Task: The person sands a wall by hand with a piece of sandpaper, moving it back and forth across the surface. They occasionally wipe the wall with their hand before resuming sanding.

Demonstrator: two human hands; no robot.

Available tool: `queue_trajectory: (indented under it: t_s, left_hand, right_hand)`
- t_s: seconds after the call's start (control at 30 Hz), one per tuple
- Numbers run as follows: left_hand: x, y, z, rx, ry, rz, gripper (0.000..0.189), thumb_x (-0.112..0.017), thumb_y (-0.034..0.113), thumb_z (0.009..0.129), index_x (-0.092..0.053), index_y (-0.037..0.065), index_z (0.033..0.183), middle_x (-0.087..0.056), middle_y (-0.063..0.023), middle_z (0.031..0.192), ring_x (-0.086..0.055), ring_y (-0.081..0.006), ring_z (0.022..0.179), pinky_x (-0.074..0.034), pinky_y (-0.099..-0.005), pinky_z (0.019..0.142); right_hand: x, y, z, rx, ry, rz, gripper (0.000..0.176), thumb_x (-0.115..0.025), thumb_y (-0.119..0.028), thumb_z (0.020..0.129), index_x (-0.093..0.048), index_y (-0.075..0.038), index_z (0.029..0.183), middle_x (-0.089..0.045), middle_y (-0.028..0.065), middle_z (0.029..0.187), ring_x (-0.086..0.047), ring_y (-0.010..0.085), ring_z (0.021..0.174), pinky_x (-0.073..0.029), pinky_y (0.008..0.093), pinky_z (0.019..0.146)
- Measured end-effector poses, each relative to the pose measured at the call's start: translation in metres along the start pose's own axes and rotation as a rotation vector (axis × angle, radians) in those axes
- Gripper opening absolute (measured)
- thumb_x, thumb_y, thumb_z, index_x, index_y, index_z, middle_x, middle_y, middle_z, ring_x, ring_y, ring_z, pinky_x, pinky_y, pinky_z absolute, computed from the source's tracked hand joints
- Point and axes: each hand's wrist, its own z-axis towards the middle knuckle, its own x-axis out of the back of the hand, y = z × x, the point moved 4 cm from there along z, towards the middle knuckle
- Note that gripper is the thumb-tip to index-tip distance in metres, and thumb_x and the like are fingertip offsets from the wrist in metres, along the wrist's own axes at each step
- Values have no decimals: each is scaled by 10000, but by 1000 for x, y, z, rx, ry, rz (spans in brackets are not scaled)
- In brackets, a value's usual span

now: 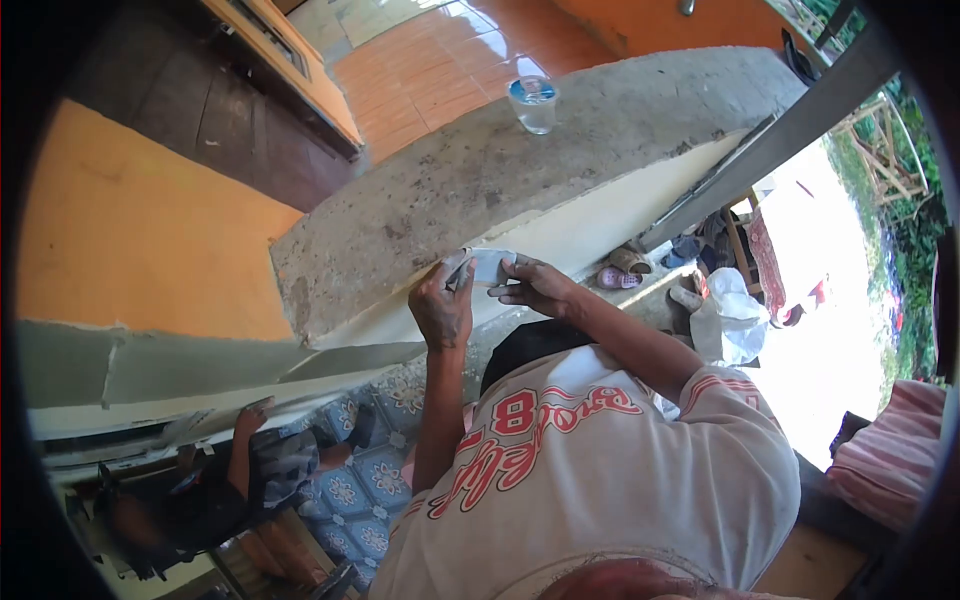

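Note:
A small, flat grey rectangular sheet (490, 268) with a pale upper edge is stretched between my two hands; its exact kind is hard to make out. My left hand (441, 305) grips its left end, thumb and fingers closed on it. At the right end, my right hand (538, 289) pinches the sheet between thumb and fingers. Both hands are just in front of the white side of a curved, rough concrete ledge (400, 215). On top of that ledge, beyond my hands, stands a clear plastic water cup (537, 112) with a blue lid.
An orange wall (150, 215) adjoins the ledge at left. A grey post (770, 140) rises at right. Shoes (622, 272) and a white sack (730, 318) lie on the ground. At lower left, another person (220, 480) is near the patterned blue tiles (345, 490).

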Motion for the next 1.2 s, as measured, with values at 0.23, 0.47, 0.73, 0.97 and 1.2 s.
queue_trajectory:
  t_s: [0.23, 0.47, 0.73, 0.97, 1.2]
  left_hand:
    - [-153, 110, 18, -260, 4, -38, 219, -695, 163, 861, -691, 59, 1054, -702, -157, 940, -682, -337, 828, -529, -373, 696]
    - [-294, 181, 24, 259, -412, -569, 311, -654, 185, 912, -626, -41, 1124, -692, -94, 974, -591, -102, 527, -500, -237, 495]
    - [-347, 185, 23, 764, -735, -1100, 452, -658, 437, 897, -572, 117, 1204, -593, -18, 1026, -618, -173, 911, -506, -375, 770]
    - [-323, 127, 7, 906, -517, -1427, 351, -612, 373, 952, -545, 199, 1249, -554, 27, 1096, -618, -182, 911, -516, -372, 766]
    - [-218, 3, -33, 863, -287, -1520, 344, -624, 357, 944, -559, 189, 1238, -560, 28, 1019, -578, -133, 821, -526, -369, 758]
  right_hand:
    - [140, -104, -67, 244, 84, 111, 280, -486, -270, 1019, -502, -103, 1244, -570, 68, 1142, -640, 206, 980, -504, 334, 830]
    - [264, -231, -157, 515, 498, -342, 279, -540, -249, 988, -583, 1, 1103, -681, 119, 934, -686, 209, 876, -527, 319, 761]
    - [243, -297, -207, 752, 840, -1049, 255, -579, -172, 935, -635, 14, 1100, -709, 152, 895, -721, 224, 745, -532, 332, 654]
    - [145, -268, -180, 827, 749, -1305, 249, -648, -82, 888, -632, 65, 1089, -689, 201, 909, -723, 252, 741, -536, 343, 636]
    - [64, -159, -99, 614, 544, -1301, 313, -574, -79, 926, -576, 98, 1185, -690, 175, 909, -720, 218, 731, -529, 305, 601]
